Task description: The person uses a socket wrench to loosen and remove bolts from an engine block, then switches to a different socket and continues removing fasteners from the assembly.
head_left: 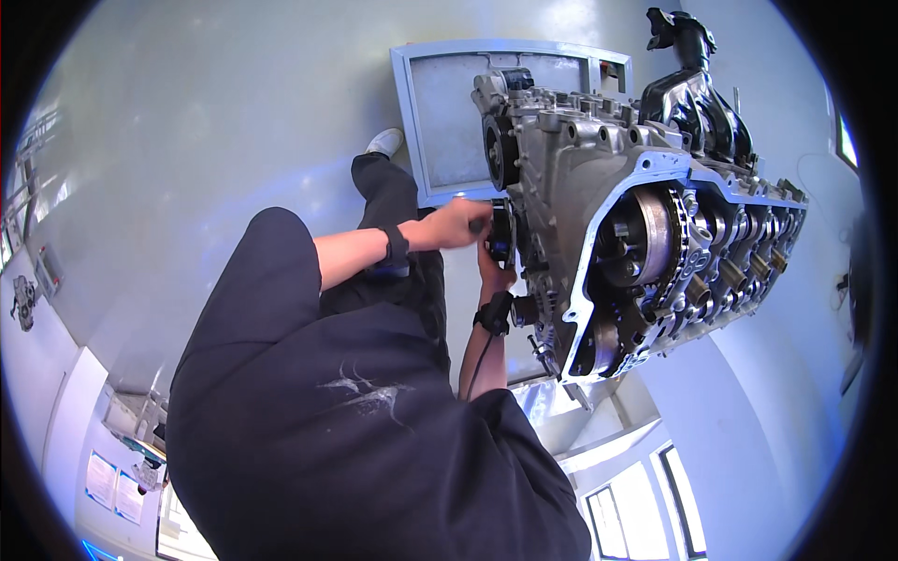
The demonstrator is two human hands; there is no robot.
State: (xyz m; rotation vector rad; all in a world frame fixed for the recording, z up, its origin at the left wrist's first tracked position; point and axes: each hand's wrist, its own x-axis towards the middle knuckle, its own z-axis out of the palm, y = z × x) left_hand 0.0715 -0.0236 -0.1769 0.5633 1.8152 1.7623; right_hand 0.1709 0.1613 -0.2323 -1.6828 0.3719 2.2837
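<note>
A metal engine [580, 168] with exposed chain and camshafts fills the right half. My left hand [458, 222] is closed at a lower black pulley [501, 232] on the engine's left end, around a small dark thing I cannot make out. Just below, my right hand [496, 269] touches that pulley from underneath; its fingers are mostly hidden by the pulley and my left hand. An upper black pulley [500, 151] sits above both hands. A black curved part [692, 112] stands atop the engine.
A grey metal frame with a tray [402, 103] lies behind the engine. My dark-clad legs and shoe [383, 142] rest on the pale floor [187, 140]. Another engine-like object [25, 304] is at the far left. A person [145, 472] is in the distance at lower left.
</note>
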